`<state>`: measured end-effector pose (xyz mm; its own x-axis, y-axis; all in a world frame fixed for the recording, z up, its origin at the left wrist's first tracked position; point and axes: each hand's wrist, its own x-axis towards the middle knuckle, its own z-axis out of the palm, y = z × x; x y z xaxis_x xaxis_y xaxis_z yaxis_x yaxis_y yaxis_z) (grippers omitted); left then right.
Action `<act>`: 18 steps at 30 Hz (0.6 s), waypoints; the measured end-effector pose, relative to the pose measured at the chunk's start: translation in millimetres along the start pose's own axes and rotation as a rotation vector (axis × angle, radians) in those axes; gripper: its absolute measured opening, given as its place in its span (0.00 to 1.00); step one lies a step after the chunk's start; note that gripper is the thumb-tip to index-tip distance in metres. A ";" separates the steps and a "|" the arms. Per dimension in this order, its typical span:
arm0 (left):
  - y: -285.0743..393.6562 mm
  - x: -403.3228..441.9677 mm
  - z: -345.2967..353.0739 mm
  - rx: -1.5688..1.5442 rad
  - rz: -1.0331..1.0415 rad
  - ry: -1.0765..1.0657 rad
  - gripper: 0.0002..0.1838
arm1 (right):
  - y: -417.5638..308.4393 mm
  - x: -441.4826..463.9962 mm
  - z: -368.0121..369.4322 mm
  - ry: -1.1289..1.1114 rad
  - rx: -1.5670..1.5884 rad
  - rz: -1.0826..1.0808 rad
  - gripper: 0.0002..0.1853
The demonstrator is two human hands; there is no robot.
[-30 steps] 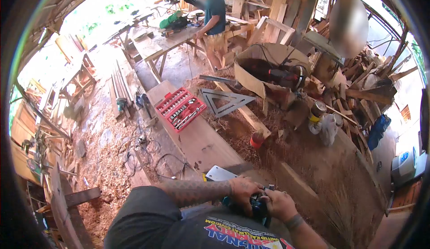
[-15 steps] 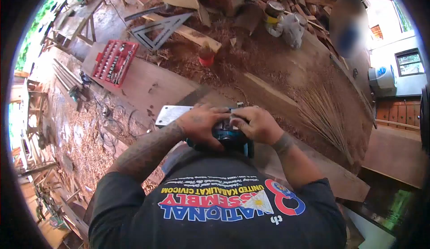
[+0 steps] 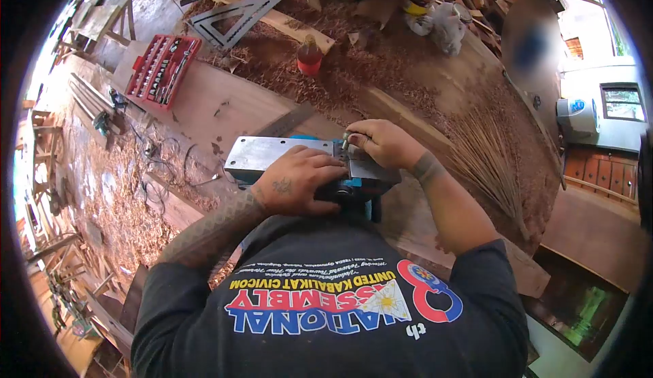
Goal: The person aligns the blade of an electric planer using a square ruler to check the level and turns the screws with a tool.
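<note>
Planer [image 3: 269,153] lies sole-up, directly under your hands, close to your torso, long axis approx. L–R. L hand [image 3: 296,182] clamps its midsection; R hand [image 3: 391,143], nearer the R end, pinches a small metal pc. [image 3: 345,140] at the slot, ID unclear. Hands close, apart. Beyond: board [image 3: 235,116] w/ socket set [image 3: 163,70] fwd-L; jar [image 3: 309,59], then square [image 3: 238,21].

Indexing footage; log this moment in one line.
left hand: on upturned planer | right hand: pinching small metal piece | red socket set: open
</note>
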<state>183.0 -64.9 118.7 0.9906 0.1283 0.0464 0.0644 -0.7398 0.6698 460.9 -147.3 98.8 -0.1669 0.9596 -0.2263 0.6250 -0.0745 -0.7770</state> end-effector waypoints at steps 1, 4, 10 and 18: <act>1.3 0.1 -1.1 -0.005 -0.004 0.009 0.40 | 0.9 3.3 0.3 -0.023 -0.031 -0.011 0.16; 3.5 1.2 -2.3 0.005 -0.017 -0.005 0.39 | 9.1 10.9 1.5 -0.091 -0.104 -0.008 0.15; 2.9 1.9 -0.5 0.032 -0.018 0.008 0.39 | 23.4 14.3 5.4 -0.055 -0.174 -0.080 0.16; 1.2 5.1 0.6 0.119 -0.003 -0.009 0.40 | 24.2 21.3 -5.7 -0.175 -0.104 -0.144 0.17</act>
<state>188.2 -65.5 119.3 0.9914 0.1251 0.0373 0.0809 -0.8129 0.5768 476.8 -127.2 78.6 -0.3837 0.8961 -0.2230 0.6588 0.0964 -0.7461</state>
